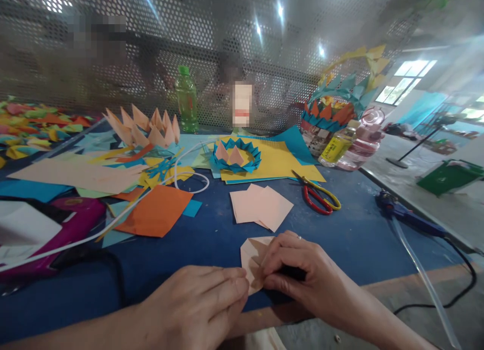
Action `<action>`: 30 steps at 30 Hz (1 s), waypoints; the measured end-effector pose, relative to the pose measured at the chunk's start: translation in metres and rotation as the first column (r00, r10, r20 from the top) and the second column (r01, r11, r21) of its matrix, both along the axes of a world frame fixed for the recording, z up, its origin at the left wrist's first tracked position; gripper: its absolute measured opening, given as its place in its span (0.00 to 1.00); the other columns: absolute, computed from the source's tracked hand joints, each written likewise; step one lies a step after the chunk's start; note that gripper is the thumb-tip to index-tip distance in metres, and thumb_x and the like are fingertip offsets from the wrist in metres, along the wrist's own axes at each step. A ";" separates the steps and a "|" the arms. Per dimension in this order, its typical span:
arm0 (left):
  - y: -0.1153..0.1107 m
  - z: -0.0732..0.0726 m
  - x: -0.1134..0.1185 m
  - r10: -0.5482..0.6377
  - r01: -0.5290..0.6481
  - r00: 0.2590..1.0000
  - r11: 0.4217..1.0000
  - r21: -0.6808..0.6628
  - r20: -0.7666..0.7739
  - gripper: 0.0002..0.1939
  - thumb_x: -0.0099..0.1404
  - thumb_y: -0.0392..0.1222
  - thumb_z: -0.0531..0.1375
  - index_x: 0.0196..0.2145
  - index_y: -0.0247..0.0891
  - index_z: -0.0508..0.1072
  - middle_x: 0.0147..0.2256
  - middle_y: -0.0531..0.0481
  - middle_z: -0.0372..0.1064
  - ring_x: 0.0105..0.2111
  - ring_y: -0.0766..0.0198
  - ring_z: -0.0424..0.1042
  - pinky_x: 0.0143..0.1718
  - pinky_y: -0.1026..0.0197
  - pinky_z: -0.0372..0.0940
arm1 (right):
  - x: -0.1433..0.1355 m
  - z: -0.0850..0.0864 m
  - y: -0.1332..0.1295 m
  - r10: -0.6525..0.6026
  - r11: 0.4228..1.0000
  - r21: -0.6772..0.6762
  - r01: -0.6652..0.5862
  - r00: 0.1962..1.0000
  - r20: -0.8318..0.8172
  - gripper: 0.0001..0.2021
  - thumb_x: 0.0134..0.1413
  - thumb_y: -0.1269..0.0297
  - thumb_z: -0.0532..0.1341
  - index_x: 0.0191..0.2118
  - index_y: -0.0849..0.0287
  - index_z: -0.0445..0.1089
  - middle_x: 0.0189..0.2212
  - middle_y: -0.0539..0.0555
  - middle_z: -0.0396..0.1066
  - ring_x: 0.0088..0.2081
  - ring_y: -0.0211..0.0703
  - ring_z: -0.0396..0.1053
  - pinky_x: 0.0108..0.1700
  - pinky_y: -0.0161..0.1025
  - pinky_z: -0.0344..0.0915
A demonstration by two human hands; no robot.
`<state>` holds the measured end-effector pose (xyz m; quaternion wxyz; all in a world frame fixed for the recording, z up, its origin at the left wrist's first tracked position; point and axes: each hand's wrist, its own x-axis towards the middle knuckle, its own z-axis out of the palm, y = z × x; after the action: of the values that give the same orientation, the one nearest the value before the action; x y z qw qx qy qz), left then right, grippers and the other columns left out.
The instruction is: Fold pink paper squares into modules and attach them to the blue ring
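Note:
A small pale pink paper (251,259), partly folded, lies near the front edge of the blue table. My right hand (298,269) pinches its right side between thumb and fingers. Against its lower left edge rests my left hand (212,294), fingers together and pressed down on the paper. Just beyond are loose pale pink sheets (260,206), overlapping. Farther back, a ring of folded blue paper (236,163) has two pink points on it. Red and yellow scissors (319,196) lie to the right of the sheets.
A blue glue gun (412,216) with a cord is at the right. Orange paper (155,211), a white cable and a magenta object (75,229) are on the left. Bottles (186,100) and a paper basket (328,108) stand behind, before a perforated panel (212,47).

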<state>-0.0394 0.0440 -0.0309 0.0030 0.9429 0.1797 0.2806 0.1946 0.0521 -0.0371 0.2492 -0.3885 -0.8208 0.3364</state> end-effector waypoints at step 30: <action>-0.001 -0.012 0.004 0.162 -0.167 0.983 0.985 -0.051 -0.091 0.18 0.73 0.38 0.43 0.42 0.37 0.73 0.34 0.50 0.75 0.35 0.63 0.71 0.37 0.67 0.67 | -0.013 -0.006 -0.002 -0.175 0.976 0.141 0.168 0.984 0.039 0.09 0.52 0.77 0.63 0.27 0.58 0.64 0.29 0.47 0.70 0.33 0.37 0.65 0.40 0.37 0.60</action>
<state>-0.0356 0.0428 -0.0427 -0.0004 0.9356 0.2649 0.2333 0.1819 0.0499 -0.0431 0.2821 -0.4483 -0.8116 0.2463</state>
